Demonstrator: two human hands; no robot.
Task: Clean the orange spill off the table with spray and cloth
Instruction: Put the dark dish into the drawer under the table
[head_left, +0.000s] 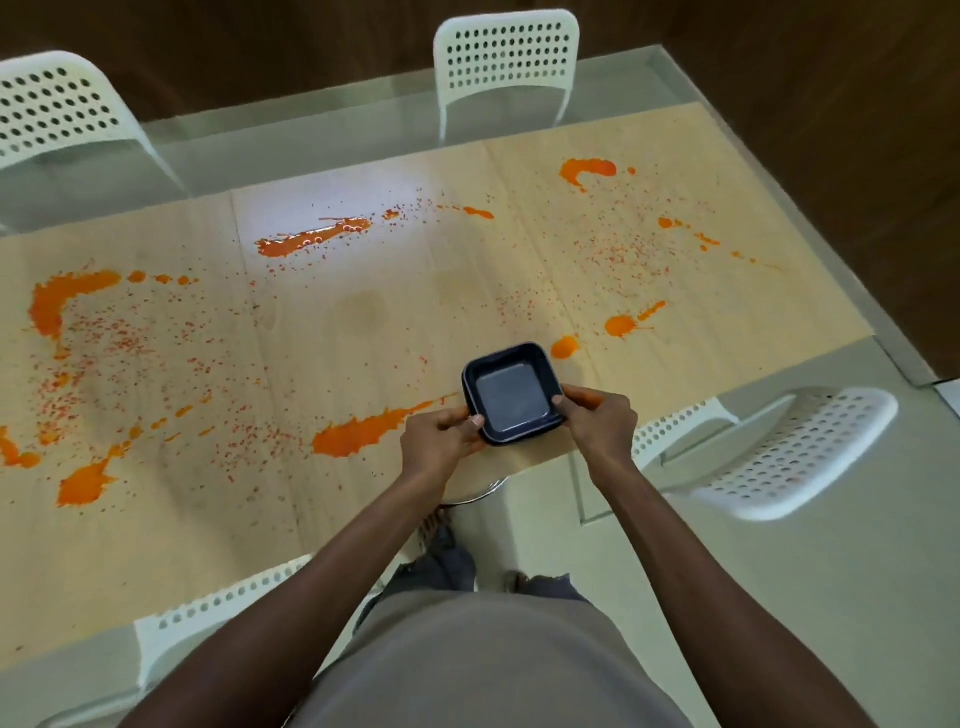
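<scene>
Head view: both hands' fingers grip a seemingly stacked dark square dish (511, 395), opening up, above the orange-spattered table (363, 332).

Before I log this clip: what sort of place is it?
Probably a home dining area: a long glass-edged table, white perforated chairs around it, and both hands holding a dark square dish.

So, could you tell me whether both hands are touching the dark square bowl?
Touching: the head view shows left hand and right hand gripping the dark square bowl.
</scene>
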